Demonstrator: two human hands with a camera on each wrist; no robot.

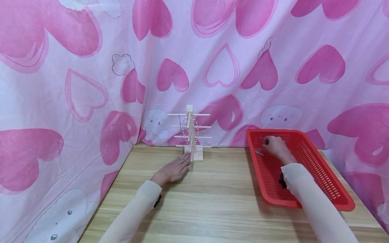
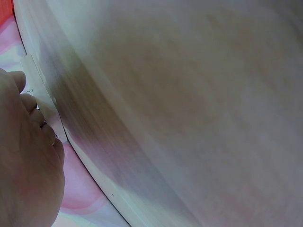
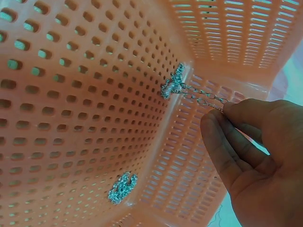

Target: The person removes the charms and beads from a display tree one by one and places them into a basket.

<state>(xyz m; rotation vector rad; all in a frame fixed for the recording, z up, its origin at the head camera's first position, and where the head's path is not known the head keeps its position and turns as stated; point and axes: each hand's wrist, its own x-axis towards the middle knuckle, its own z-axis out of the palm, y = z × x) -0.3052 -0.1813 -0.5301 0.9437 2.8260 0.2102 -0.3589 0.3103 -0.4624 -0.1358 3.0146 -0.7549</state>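
My right hand reaches into the red plastic basket. In the right wrist view, thumb and fingers pinch a silver chain necklace, whose far part lies bunched against the basket wall. A second silver chain lies heaped apart from it, near a corner. My left hand lies with fairly straight fingers at the foot of a wooden display stand, its fingertips touching the base area. On the stand's pegs hang a pale beaded necklace and a thin dark chain.
The basket takes up the right side of the wood-grain table. A pink heart-print cloth hangs close behind the stand and along both sides. The stand's thin pegs stick out to left and right.
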